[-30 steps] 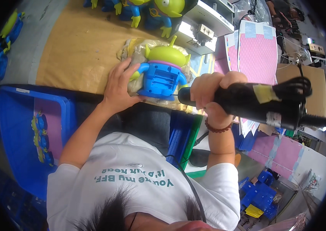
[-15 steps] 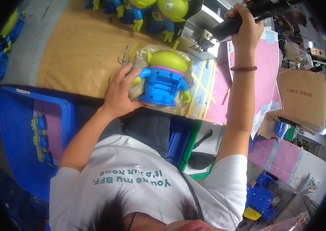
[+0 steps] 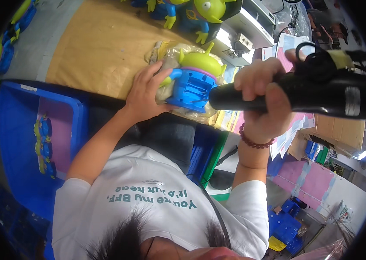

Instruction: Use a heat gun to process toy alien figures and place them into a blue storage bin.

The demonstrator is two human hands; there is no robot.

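A green-headed toy figure (image 3: 200,65) lies with its blue back up, showing a recessed open battery compartment. Under it is a pad (image 3: 176,51) covered in crinkled clear plastic and tape. My left hand (image 3: 146,93) grips the figure by its left side, fingers over its arm and thumb by its base. My right hand (image 3: 267,93) is wrapped round a black electric screwdriver (image 3: 321,93) with a coiled cord, held nearly level from the right. Its thin bit points at the figure's lower back; whether it touches a screw I cannot make out.
Several similar figures (image 3: 209,15) stand at the table's far side, beside a white metal device (image 3: 235,43). More figures sit at the far left edge. A blue bin (image 3: 14,143) with small figures stands at the left. A cardboard box (image 3: 336,134) is at the right.
My right hand has brought the screwdriver from the far right down and nearer, to the figure's lower back. My left hand keeps its hold; the view has shifted slightly.
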